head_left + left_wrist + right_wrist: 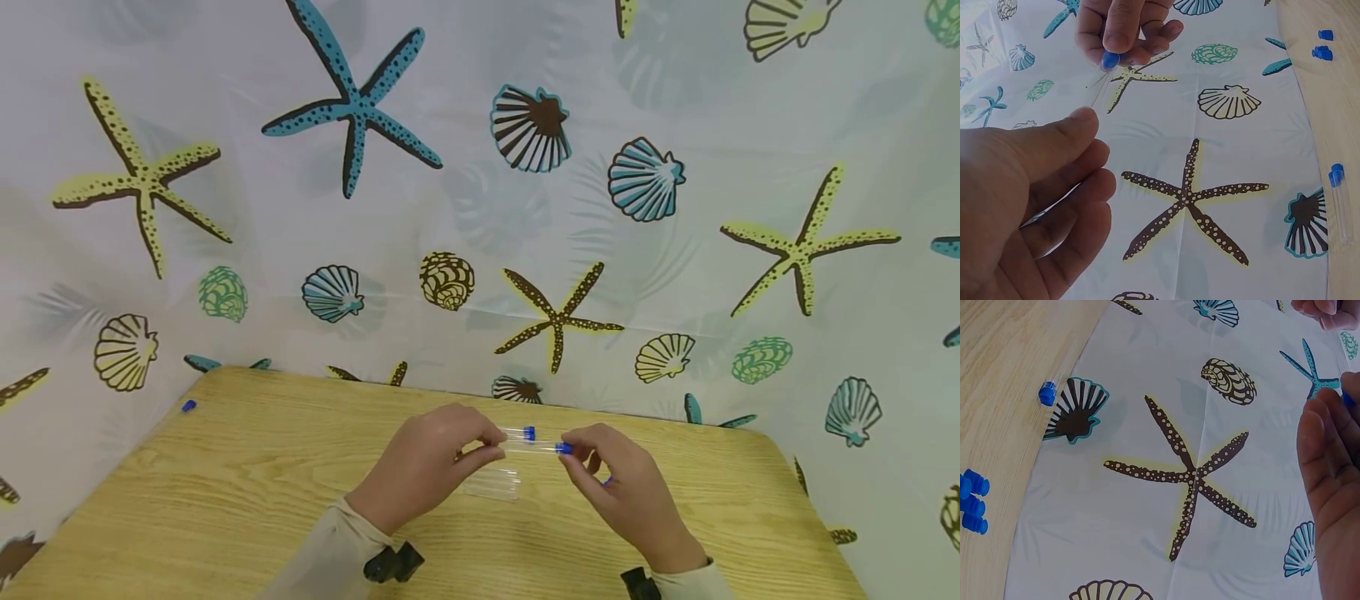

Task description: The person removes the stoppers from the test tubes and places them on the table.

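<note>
Pinching a clear tube (531, 447), the left hand (431, 458) held it while the right hand (630, 487) gripped the blue cap (563, 448) at its three o'clock end; whether that was fully seated I couldn't tell. Just beyond, toward twelve, lay one capped tube (517, 434), apparently finished. Tubes with no visible caps (492, 483) at seven o'clock and loose caps (975, 523) on the table (285, 467) suggested several remained.
</note>
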### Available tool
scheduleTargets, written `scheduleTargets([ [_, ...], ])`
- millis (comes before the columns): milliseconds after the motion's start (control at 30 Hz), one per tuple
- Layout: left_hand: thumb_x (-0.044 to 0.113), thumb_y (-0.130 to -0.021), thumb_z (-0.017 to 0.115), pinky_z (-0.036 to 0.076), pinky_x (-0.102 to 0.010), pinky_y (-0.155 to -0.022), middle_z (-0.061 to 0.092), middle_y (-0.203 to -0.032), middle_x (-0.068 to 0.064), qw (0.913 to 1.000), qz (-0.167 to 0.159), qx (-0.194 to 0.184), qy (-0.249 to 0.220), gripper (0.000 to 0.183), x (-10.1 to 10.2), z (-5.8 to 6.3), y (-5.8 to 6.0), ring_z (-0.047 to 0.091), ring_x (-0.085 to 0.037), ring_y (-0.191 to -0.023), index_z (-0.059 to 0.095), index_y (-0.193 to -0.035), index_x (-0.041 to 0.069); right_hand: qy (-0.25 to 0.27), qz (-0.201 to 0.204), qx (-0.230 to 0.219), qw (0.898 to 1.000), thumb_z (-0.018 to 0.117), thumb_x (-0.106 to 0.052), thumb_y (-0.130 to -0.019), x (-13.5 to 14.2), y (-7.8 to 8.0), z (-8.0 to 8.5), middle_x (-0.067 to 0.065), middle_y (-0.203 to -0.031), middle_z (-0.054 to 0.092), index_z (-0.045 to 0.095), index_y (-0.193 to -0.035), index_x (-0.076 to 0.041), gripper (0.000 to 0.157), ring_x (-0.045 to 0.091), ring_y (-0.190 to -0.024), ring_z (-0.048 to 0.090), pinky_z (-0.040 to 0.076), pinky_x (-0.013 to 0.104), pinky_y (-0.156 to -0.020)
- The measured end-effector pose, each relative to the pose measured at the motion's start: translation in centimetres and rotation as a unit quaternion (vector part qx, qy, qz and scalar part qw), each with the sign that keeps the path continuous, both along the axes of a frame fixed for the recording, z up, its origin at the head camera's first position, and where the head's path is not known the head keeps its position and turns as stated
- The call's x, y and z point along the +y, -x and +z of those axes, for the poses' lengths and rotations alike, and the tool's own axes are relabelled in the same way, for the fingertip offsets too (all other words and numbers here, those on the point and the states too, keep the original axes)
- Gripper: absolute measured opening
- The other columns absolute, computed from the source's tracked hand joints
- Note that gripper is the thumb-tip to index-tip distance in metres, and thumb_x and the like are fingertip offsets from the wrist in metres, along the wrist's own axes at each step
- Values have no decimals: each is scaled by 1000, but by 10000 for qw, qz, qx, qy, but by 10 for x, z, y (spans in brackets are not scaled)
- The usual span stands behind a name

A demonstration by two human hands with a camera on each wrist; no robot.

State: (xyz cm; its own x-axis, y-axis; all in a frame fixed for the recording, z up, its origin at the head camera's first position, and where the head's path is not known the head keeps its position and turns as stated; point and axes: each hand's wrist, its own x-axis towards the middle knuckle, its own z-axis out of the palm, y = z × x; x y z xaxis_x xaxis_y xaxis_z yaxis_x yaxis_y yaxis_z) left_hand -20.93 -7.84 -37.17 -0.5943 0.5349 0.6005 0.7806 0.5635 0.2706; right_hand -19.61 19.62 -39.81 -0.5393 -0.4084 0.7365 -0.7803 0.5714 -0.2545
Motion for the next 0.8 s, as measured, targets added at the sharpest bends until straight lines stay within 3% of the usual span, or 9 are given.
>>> scheduleTargets([
  [300, 25, -92, 82, 57, -25, -73, 72, -92, 9, 9995, -1, 278, -138, 10, 4, -4, 1, 67, -5, -85, 76, -97, 19, -15, -127, 206, 9997, 80, 0, -88, -2, 0, -1, -5, -95, 67, 67, -109, -13, 28, 9, -80, 61, 52, 15, -66],
  [467, 23, -91, 83, 57, -24, -72, 71, -90, 10, 9985, -4, 451, -305, 10, 5, -7, 3, 65, -4, -83, 75, -95, 19, 20, -217, 175, 9996, 72, -19, -100, -3, 0, -3, -5, -93, 67, 67, -105, -13, 9, 9, -79, 60, 51, 15, -65],
  [600, 21, -90, 83, 55, -23, -70, 71, -91, 10, 9972, -117, 572, -467, 9, 4, -9, 6, 64, -4, -83, 76, -96, 20, -156, -264, 1, 9995, 58, -33, -107, -3, -1, -2, -4, -95, 66, 67, -107, -13, 22, 7, -82, 60, 51, 17, -65],
  [700, 21, -90, 82, 55, -23, -71, 72, -93, 10, 9971, -174, 553, -486, 9, 3, -10, 7, 65, -4, -86, 77, -98, 20, -345, -175, -108, 9992, 66, -20, -103, -2, -2, 0, -4, -99, 66, 66, -110, -13, 9, 6, -84, 60, 52, 19, -66],
  [800, 22, -91, 81, 56, -24, -72, 72, -95, 9, 9975, -192, 505, -447, 9, 2, -10, 8, 67, -5, -88, 77, -99, 20, -401, -93, -175, 9990, 74, -4, -94, -1, -2, 1, -4, -101, 65, 66, -111, -13, 21, 7, -85, 60, 53, 20, -66],
])
